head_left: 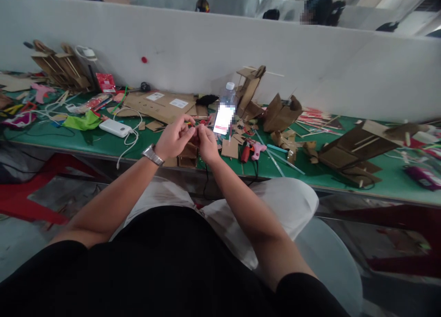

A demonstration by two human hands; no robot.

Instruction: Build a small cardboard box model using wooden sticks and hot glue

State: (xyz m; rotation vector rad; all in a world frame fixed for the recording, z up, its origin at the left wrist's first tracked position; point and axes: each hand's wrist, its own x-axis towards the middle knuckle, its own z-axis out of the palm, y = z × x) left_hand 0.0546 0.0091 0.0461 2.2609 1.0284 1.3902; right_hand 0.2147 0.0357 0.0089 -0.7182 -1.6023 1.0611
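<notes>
My left hand, with a metal watch at its wrist, is raised over the table's near edge, fingers curled in a pinch. Close beside it, fingertips nearly meeting, my right hand pinches as well. Whatever lies between the fingertips is too small to make out. Below the hands stands a small cardboard box piece, partly hidden by them. Just beyond my right hand a lit phone leans in front of a clear bottle. A flat cardboard square lies to the right.
On the green table are a pink glue gun, a red-handled tool, a white power bank with cable, flat cardboard and cardboard models. A white partition rises behind. Red stools stand below.
</notes>
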